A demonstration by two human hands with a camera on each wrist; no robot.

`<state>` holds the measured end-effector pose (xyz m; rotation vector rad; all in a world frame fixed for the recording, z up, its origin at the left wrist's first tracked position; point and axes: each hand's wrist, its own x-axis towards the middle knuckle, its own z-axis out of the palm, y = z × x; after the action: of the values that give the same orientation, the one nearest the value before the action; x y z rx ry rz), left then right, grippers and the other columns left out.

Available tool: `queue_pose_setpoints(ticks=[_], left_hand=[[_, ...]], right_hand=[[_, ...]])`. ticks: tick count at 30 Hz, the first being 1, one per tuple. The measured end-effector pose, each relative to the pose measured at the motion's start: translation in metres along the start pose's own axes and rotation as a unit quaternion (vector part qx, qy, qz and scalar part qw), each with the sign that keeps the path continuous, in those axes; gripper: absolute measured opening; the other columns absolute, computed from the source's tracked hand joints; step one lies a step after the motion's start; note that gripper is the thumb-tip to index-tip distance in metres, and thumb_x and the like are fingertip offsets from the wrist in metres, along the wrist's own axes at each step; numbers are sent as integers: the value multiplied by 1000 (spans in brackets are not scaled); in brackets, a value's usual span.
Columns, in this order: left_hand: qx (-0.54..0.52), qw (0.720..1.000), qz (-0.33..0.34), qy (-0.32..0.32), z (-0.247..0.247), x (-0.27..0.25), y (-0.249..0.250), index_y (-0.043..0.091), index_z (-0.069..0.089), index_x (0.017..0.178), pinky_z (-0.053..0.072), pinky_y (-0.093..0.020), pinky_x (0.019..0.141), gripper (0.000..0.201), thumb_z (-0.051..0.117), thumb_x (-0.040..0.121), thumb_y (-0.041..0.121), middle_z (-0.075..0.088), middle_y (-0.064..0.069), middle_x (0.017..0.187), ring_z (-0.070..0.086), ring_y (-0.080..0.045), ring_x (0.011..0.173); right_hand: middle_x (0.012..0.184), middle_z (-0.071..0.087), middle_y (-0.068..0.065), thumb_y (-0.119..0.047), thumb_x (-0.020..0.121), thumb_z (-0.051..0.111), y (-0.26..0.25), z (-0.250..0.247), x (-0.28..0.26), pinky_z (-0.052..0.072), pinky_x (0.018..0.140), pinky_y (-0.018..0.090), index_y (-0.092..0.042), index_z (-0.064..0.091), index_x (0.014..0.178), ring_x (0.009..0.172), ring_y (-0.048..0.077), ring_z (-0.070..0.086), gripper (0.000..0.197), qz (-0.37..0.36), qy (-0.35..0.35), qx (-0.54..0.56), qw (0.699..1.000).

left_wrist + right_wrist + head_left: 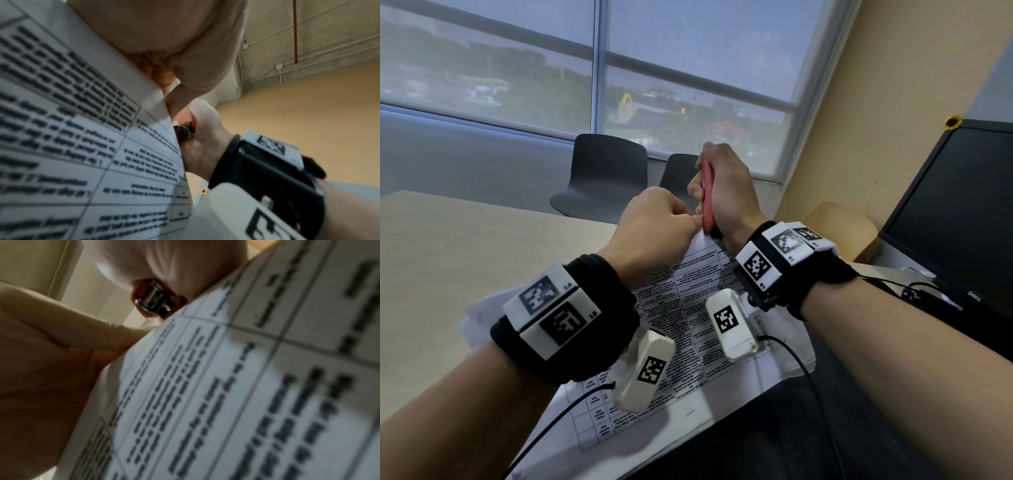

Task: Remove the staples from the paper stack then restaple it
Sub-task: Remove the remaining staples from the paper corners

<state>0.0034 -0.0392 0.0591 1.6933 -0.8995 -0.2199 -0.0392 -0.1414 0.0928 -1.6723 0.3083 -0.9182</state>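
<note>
Head view: your right hand (726,192) is wrapped around a red stapler (707,198), held upright at the far corner of the paper stack (688,308). Your left hand (654,226) has its fingers curled, pinching that same corner just left of the stapler. The stack is lifted off the table (465,246) and slopes down toward you; a monitor (955,205) stands right of the stack, two chairs (602,171) beyond it.

Left wrist view: the paper stack (82,146) fills the left side; the stapler's (185,128) metal end touches its edge, your right hand (203,146) around it.

Right wrist view: blurry. The stapler (156,300) sits at the paper stack's (226,394) corner, with left fingers (82,335) on the page edge beside it.
</note>
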Motion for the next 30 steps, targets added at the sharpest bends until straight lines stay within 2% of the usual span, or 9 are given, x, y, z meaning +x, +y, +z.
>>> queue_pose_setpoints(ticks=[8,11,14,17,22,24,26,28,30], left_hand=[[44,998,-12,-37,-2,2,-3,5,74,68,46,-26,54,26,68,87,22,59,-4,54,51,-16,49],[43,998,-19,-45,-1,2,-6,7,76,71,46,-26,52,24,70,87,24,67,-9,60,56,-16,51],[10,999,-31,-43,-5,4,-8,6,78,77,58,-38,66,21,70,88,22,74,-22,82,68,-28,68],[-4,999,-36,-37,-9,7,-10,3,78,82,49,-34,68,20,70,89,20,71,-28,94,59,-25,71],[-11,999,-31,-34,-9,7,-12,-2,74,78,42,-32,64,38,71,84,36,56,-9,62,47,-17,60],[9,999,-24,-24,-8,8,-13,3,71,68,39,-29,60,33,70,85,31,54,-5,55,45,-15,53],[21,999,-15,-24,-6,9,-14,6,71,66,44,-30,58,28,68,87,25,60,-7,56,52,-17,52],[29,999,-3,-29,-4,9,-15,9,76,74,54,-35,68,26,64,91,26,73,-10,72,66,-20,65],[31,999,11,-29,-3,8,-14,11,78,78,57,-38,73,28,62,94,27,75,-15,79,68,-23,72]], right_hand=[[60,47,5,-34,100,36,-1,-16,0,38,45,23,-10,45,91,46,15,42,27,73,50,176,980],[72,53,4,-35,99,40,-6,-16,-3,43,56,27,-11,51,88,61,15,49,28,57,64,139,987],[84,46,1,-38,101,42,-11,-21,-12,43,65,26,-13,53,105,74,13,46,28,47,67,66,994],[82,54,0,-41,102,47,-4,-35,-27,50,65,22,-7,51,120,70,10,54,38,26,43,10,999],[106,69,17,-34,82,72,16,-67,-61,60,75,33,-3,47,125,81,23,69,59,59,-23,64,996],[111,66,21,-27,79,76,15,-77,-71,61,73,34,-6,49,123,79,26,70,56,62,-72,11,995],[101,69,15,-24,79,75,13,-81,-80,60,69,31,-10,53,124,76,23,71,51,73,-149,-94,982],[95,71,11,-20,89,68,13,-80,-85,58,69,33,-13,54,124,75,21,69,37,78,-204,-175,960],[88,70,9,-21,99,52,16,-76,-88,52,65,35,-17,56,117,68,17,61,19,76,-182,-200,960]])
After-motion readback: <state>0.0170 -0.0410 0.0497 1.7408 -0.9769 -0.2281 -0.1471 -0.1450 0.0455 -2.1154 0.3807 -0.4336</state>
